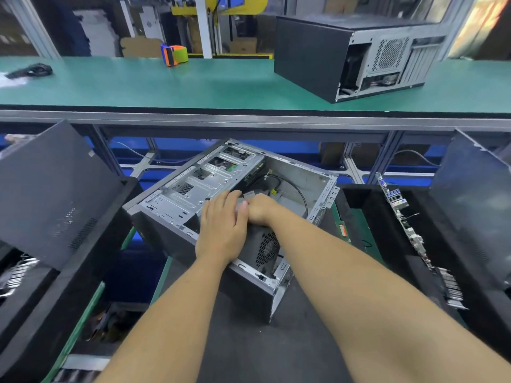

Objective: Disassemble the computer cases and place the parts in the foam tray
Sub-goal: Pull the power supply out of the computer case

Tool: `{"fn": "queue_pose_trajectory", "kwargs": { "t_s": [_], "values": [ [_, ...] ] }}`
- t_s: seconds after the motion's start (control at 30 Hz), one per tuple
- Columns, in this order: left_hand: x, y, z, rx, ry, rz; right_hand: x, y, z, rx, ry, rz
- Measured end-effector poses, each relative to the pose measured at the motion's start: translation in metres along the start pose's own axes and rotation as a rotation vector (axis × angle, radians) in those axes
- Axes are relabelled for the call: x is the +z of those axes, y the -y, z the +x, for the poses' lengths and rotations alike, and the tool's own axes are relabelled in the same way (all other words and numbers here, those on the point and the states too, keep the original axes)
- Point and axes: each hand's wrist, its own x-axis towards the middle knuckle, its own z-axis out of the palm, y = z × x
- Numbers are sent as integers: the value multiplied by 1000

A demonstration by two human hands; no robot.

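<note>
An open computer case (298, 172) lies on its side on the dark mat in front of me, its metal drive cage (199, 178) on the left. A black power supply (265, 247) with a perforated grille sits at the near end of the case. My left hand (221, 228) lies flat on top of the power supply. My right hand (260, 208) is curled over its far top edge, inside the case, fingers hidden. A black foam tray (356, 200) on the right holds a motherboard (409, 233) standing on edge.
A second, closed computer case (309, 56) stands on the green shelf (166, 84) above. An orange and green tape dispenser (174, 55) sits farther left on that shelf. Black panels (47, 189) lean at the left and at the right (475, 194).
</note>
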Motion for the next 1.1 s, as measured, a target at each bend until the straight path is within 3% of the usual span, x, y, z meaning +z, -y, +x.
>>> {"fn": "queue_pose_trajectory", "kwargs": {
  "t_s": [0.13,0.23,0.37,0.6,0.8,1.0,1.1],
  "values": [
    [-1,0,0,-5,47,9,-33,-4,-15,254,-202,306],
    [-1,0,1,2,68,-2,-66,-7,-33,296,-371,344],
    [0,-1,4,15,77,-33,-87,-8,-69,209,-644,344],
    [-3,-1,0,-99,46,-162,-8,-27,-139,-119,-910,265],
    [-7,-5,-3,-195,22,-212,12,-46,-169,-198,-932,205],
    [-7,-3,-2,-191,60,-179,-22,-39,-175,-108,-681,24],
    [-7,-3,-1,-224,68,-189,-38,-21,-172,-97,-664,-100]
  ]
}}
